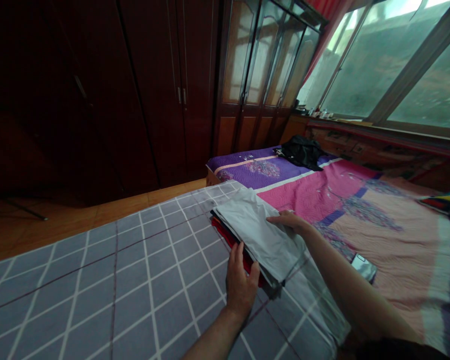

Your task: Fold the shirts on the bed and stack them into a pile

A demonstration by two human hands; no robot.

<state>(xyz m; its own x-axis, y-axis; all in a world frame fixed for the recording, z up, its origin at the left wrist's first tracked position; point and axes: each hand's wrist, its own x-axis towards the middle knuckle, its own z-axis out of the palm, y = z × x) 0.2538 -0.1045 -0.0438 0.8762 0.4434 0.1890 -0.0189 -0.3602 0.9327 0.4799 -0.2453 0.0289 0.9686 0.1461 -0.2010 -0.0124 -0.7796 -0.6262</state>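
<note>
Evidently, the folded pale grey stack (260, 232) lies just right of centre in the frame, on a checked grey cloth (131, 280), with red fabric (225, 231) showing beneath. The left hand (242, 282), thumb and fingers parted, touches its left edge; whether it pinches anything, I cannot tell. The right hand (289, 221) rests on top, fingers loosely extended, gripping nothing.

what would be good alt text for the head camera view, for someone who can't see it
A person's left hand and right hand touch a stack of folded cloth, pale grey on top with red and dark below, on a grey checked surface. Beyond are a purple and pink bedspread and dark red cupboards.
</note>
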